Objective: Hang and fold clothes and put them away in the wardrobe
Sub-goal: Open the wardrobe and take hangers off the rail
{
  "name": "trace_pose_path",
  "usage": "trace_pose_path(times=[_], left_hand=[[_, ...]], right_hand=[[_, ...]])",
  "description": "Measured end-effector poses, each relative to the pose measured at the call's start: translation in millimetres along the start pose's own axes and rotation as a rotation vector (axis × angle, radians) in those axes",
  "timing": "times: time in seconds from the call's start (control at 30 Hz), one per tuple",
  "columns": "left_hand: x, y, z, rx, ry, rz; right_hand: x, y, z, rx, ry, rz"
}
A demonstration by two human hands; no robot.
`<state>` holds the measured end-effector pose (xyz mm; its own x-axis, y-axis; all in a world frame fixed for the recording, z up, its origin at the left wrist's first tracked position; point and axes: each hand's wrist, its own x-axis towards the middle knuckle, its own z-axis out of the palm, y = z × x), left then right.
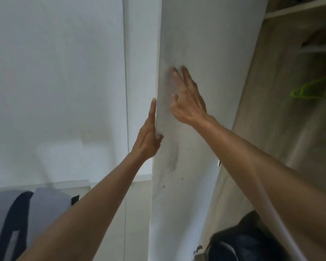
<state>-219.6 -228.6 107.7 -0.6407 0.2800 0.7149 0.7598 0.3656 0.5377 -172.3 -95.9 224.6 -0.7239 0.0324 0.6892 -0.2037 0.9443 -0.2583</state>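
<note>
The wardrobe door (199,44) stood open, a tall white panel running from top to bottom of the view, and both hands were on it. The left hand (148,137) lay along the door's left edge, fingers straight and close together, the thumb tucked round onto the door's face. The right hand (187,98) was up higher, on the door's face just right of that edge, its fingers spread and straight, flat against or very near the panel; the blur kept me from telling which. Neither hand held any garment.

Right of the door the wardrobe (282,91) was open, wood-toned inside, with a pale shelf (299,7) near the top and a bright green hanger (312,90) hanging well to the right of the right hand. Low at the door's foot, under the right forearm, lay a heap of dark clothing (248,245). Far left of the door, low down, sat grey fabric with a dark strap (17,219) across it, well away from both hands.
</note>
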Motion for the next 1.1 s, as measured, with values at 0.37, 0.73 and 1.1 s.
trace_pose_path(times=[0.37, 0.73, 1.1], left_hand=[[69.9, -60.1, -14.2, 0.337, -0.186, -0.122], [101.6, -102.2, -3.4, 0.338, -0.171, -0.12], [95.9, -90.4, 6.8, 0.483, -0.037, -0.066]], right_hand=[[97.0, 29.2, 55.2, -0.116, 0.0, 0.127], [125.3, 39.6, 95.5, -0.134, 0.06, 0.125], [100.0, 44.7, 50.3, -0.154, -0.002, 0.129]])
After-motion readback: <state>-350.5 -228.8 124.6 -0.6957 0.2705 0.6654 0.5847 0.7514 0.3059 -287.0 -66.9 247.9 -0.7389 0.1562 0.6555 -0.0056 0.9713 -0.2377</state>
